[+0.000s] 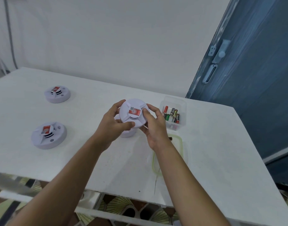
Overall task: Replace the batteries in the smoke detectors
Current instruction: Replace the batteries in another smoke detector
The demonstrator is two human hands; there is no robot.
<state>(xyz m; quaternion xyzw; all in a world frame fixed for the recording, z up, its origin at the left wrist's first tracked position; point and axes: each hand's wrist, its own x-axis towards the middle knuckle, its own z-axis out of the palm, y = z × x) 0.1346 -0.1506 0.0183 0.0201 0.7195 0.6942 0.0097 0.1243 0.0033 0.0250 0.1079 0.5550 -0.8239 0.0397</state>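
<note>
Head view: smoke detector [134, 114] sat raised over mid tabletop [213, 144], red label up. Left hand [113, 123] and right hand [152, 123] both gripped its rim. Best handling, judged: brace one side, twist other evenly, keep level. Battery box [173, 115] stood just right. Far detector [57, 94] and near detector [48, 136] lay well left. Open room toward near edge.

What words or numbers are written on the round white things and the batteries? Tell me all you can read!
"S", or so it looks, in a white ring: red label on the held smoke detector.
Square code above it: too small to read.
Red labels on the far detector and near detector: blurred, unreadable.
Batteries in the clear box: print too small to read.
</note>
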